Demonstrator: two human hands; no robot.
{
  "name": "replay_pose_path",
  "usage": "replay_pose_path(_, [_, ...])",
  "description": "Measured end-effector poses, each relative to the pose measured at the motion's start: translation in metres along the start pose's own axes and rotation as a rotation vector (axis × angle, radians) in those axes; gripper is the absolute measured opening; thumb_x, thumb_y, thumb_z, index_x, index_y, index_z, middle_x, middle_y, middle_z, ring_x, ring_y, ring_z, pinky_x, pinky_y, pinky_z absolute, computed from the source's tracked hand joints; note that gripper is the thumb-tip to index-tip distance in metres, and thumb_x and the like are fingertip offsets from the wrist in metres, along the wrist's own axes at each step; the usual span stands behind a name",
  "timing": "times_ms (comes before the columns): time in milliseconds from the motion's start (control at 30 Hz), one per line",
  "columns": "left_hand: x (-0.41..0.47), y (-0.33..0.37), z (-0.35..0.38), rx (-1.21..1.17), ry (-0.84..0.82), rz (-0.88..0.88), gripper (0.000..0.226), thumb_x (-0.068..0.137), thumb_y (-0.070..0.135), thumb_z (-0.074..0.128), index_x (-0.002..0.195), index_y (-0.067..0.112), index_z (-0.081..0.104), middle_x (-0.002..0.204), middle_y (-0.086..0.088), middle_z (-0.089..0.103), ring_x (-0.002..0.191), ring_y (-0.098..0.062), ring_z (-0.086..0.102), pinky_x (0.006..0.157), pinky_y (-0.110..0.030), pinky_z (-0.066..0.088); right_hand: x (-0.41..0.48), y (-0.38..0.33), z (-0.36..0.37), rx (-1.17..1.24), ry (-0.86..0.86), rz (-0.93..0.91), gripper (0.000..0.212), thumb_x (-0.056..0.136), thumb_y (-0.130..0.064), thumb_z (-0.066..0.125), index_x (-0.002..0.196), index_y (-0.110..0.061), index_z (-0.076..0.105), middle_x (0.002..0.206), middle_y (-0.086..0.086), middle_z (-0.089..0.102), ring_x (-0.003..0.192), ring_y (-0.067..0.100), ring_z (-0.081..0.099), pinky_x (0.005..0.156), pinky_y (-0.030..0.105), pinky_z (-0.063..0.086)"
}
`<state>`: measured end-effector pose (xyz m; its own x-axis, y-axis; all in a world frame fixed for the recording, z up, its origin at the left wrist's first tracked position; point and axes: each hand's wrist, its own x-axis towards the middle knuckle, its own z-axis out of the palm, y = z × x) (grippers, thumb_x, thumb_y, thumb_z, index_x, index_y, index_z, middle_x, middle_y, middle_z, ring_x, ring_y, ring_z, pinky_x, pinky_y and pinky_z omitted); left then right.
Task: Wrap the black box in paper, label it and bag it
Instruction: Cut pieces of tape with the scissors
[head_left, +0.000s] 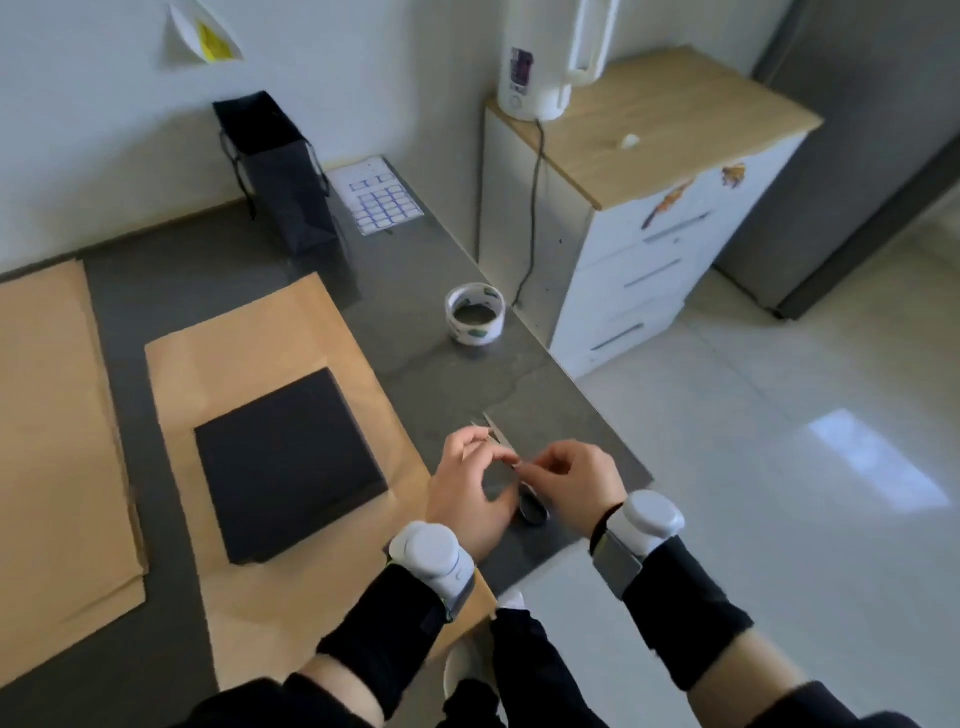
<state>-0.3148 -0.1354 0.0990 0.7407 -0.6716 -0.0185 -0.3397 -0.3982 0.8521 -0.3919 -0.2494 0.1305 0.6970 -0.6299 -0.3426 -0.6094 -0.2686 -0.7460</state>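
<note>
At centre left the black box (288, 473) rested on a brown paper sheet (270, 332) on the grey surface (415, 291), with the black bag (280, 176), label sheet (382, 195) and tape roll (475, 313) further up. At lower centre, above the scissors (535, 512), the left hand (467, 493) curled its fingers, grip unclear, meeting the right hand (576, 475), which pinched a tiny item (519, 466).
</note>
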Motion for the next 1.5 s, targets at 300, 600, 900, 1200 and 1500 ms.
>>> replay_pose_path(300, [-0.058,-0.021,0.041,0.28,0.042,0.136,0.068,0.073,0.031,0.054,0.137,0.012,0.04,0.134,-0.017,0.049,0.126,-0.029,0.04,0.105,-0.045,0.031,-0.074,0.098,0.002,0.129,-0.004,0.295,0.022,0.085,-0.024,0.063,0.065,-0.019,0.055,0.069,0.002,0.068,0.066,0.018,0.062,0.065,0.03,0.048])
replay_pose_path(600, [-0.07,-0.031,0.086,0.576,-0.213,0.469,0.033,0.079,0.032,0.047,0.104,0.014,0.057,0.141,-0.015,0.046,0.134,-0.025,0.033,0.109,-0.052,0.018,-0.076,0.136,-0.007,0.681,0.129,0.518,0.026,0.089,-0.016,0.061,0.065,-0.013,0.053,0.057,0.0,0.059,0.041,0.004,0.05,0.046,0.015,0.039])
replay_pose_path(900, [-0.055,-0.019,0.099,0.828,-0.321,0.458,0.067,0.081,0.044,0.039,0.138,0.009,0.037,0.148,-0.013,0.038,0.131,-0.023,0.046,0.11,-0.047,0.017,-0.041,0.143,-0.005,0.566,0.186,0.464,0.026,0.086,-0.029,0.064,0.065,-0.016,0.055,0.061,-0.002,0.063,0.051,0.012,0.053,0.056,0.024,0.042])
replay_pose_path(1200, [-0.05,-0.019,0.116,0.943,-0.377,0.359,0.08,0.078,0.045,0.063,0.145,0.023,0.024,0.152,-0.008,0.032,0.135,-0.02,0.039,0.113,-0.049,0.012,-0.028,0.149,-0.007,0.516,0.147,0.46,0.024,0.085,-0.03,0.065,0.069,-0.015,0.056,0.062,-0.002,0.064,0.054,0.014,0.054,0.06,0.028,0.044])
replay_pose_path(1500, [-0.052,-0.004,0.118,0.968,-0.49,0.237,0.078,0.092,0.045,0.045,0.15,0.029,-0.004,0.157,0.002,-0.019,0.145,-0.013,-0.012,0.107,-0.044,-0.022,-0.029,0.151,-0.013,0.515,0.075,0.507,0.023,0.088,-0.027,0.061,0.069,-0.014,0.059,0.062,-0.001,0.063,0.053,0.014,0.054,0.059,0.025,0.044])
